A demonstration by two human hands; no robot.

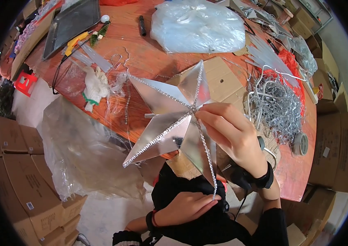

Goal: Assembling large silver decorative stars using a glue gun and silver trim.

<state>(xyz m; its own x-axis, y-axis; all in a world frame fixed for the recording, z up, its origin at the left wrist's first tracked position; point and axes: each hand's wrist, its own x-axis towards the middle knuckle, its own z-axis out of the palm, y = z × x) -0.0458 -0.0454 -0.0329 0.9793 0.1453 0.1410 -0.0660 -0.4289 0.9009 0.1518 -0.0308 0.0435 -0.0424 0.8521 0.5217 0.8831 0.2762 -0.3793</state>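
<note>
A shiny silver five-pointed star (163, 137) is held up over the table's near edge. Silver beaded trim (170, 128) runs along its ridges from the centre to the tips. My right hand (233, 131) is closed, its thumb and fingertips pinching at the star's centre, where the trim strands meet. Below, my left hand (188, 208) is closed with its fingertips at the star's lowest tip, at the end of the trim there. A loose bead strand (127, 108) lies on the table left of the star.
On the orange table (120, 39) lie a yellow glue gun (77, 41), a white glove (96, 85), a black marker (142, 25), a clear plastic bag (198, 26), cardboard (227, 84), silver tinsel (278, 110) and a tape roll (300, 144). Cartons (30, 184) stack at left; plastic sheeting (83, 151) hangs beside the table.
</note>
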